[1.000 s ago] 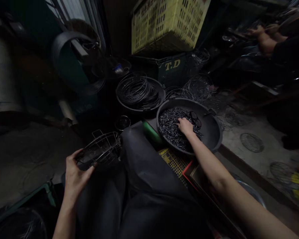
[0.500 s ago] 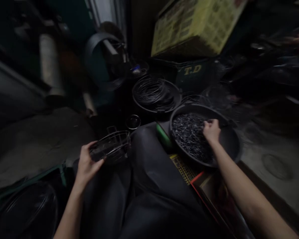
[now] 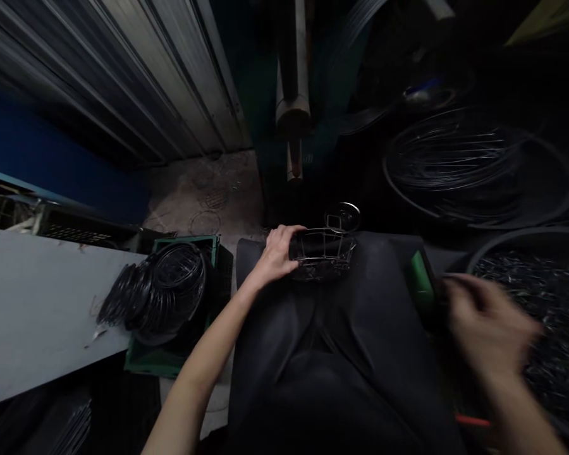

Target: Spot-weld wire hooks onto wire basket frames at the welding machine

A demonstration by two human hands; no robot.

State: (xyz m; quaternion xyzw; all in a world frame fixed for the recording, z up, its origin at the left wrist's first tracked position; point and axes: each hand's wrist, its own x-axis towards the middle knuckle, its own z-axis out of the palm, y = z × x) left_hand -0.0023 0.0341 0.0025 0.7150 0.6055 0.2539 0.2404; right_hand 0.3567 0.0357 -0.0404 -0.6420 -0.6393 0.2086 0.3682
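Note:
My left hand (image 3: 279,254) is closed on the left side of a small round wire basket (image 3: 325,249), thumb below and fingers above. The basket is tilted on its side over my lap, on a dark apron (image 3: 322,354). My right hand (image 3: 490,322) is smeared by motion, its fingers bent, between a green-edged object (image 3: 421,284) and the basin. Whether anything is in its fingers does not show. Many small shiny metal pieces (image 3: 545,284) fill the basin (image 3: 490,243) at the right.
A second basin (image 3: 398,199) holds coiled wire (image 3: 455,151). A wire ring (image 3: 348,217) lies beyond the basket. At the left, a green crate (image 3: 171,363) holds stacked black wire rings (image 3: 171,284) beside a grey board (image 3: 47,303). A pipe-like machine part (image 3: 293,95) hangs ahead.
The view has swung left. My right hand has left the metal pieces in the basin and moved toward my lap. The left hand keeps its hold on the wire basket.

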